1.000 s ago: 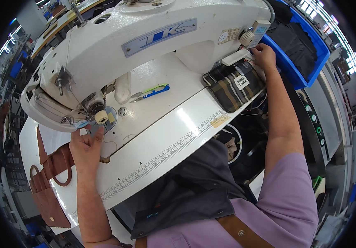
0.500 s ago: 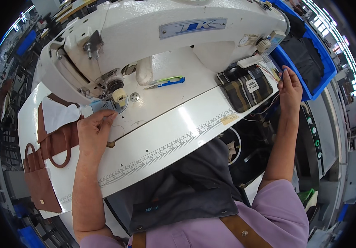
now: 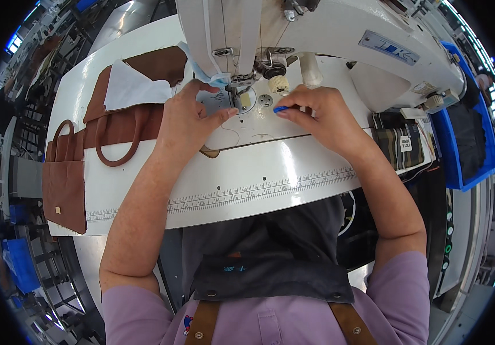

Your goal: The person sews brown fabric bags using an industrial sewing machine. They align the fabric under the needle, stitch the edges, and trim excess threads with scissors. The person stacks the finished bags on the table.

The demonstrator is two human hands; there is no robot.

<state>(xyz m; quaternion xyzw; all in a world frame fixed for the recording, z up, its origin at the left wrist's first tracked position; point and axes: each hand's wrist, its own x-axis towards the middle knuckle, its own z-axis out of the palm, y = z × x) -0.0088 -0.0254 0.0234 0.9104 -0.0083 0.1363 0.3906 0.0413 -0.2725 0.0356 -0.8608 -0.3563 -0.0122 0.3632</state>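
Observation:
My left hand (image 3: 187,118) is beside the needle and presser foot (image 3: 236,89) of a white sewing machine (image 3: 328,34). Its thumb and forefinger are spread apart, and I see nothing held between them. A light blue strip (image 3: 207,72) hangs from the machine head by the left fingertips; whether they touch it I cannot tell. Just right of the needle plate (image 3: 248,102), my right hand (image 3: 322,115) pinches a small blue object (image 3: 281,109), mostly covered by the fingers. Loose thread (image 3: 236,135) curls on the machine bed between the hands.
Brown leather bag pieces with handles (image 3: 135,135) lie at left, with a white piece (image 3: 135,86) on top. A plaid pouch (image 3: 394,146) sits at right, before a blue bin (image 3: 460,172) of dark material. A ruler scale (image 3: 247,192) runs along the table's front edge.
My right hand has come from beside the blue bin to the needle area, still pinching something blue. My left thumb and forefinger have parted from a pinch. The view has shifted left.

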